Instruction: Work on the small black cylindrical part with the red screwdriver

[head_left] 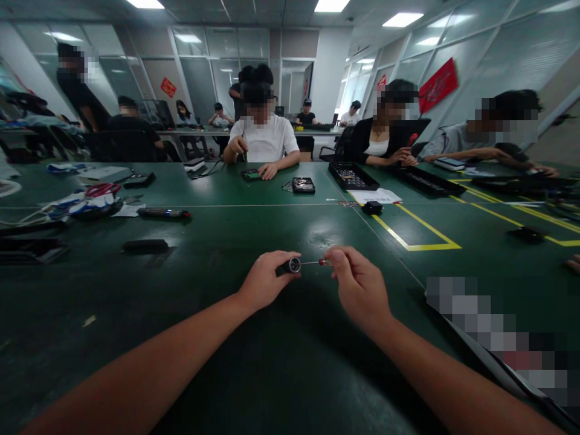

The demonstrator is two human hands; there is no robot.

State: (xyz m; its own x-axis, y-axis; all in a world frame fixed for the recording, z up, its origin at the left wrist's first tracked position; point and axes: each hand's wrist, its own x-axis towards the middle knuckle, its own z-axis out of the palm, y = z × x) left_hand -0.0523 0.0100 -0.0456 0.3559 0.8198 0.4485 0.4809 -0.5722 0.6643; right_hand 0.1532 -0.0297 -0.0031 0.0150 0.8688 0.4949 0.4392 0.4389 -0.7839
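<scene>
Above the middle of the green table, my left hand [267, 278] grips a short black cylinder [294, 265] with a round, silver-rimmed end facing me. Its far part is hidden by my fingers. My right hand [360, 281] pinches the red handle of a small screwdriver [322, 262]. The thin metal shaft points left, and its tip meets or nearly meets the rim of the cylinder; I cannot tell whether it is inside.
A marker pen [164, 213] and a black oblong case [145, 246] lie left. Beyond are a hard drive [303, 185], a black parts tray [352, 176] and a small black block [372, 208]. Yellow tape [430, 246] marks the right. Co-workers sit opposite.
</scene>
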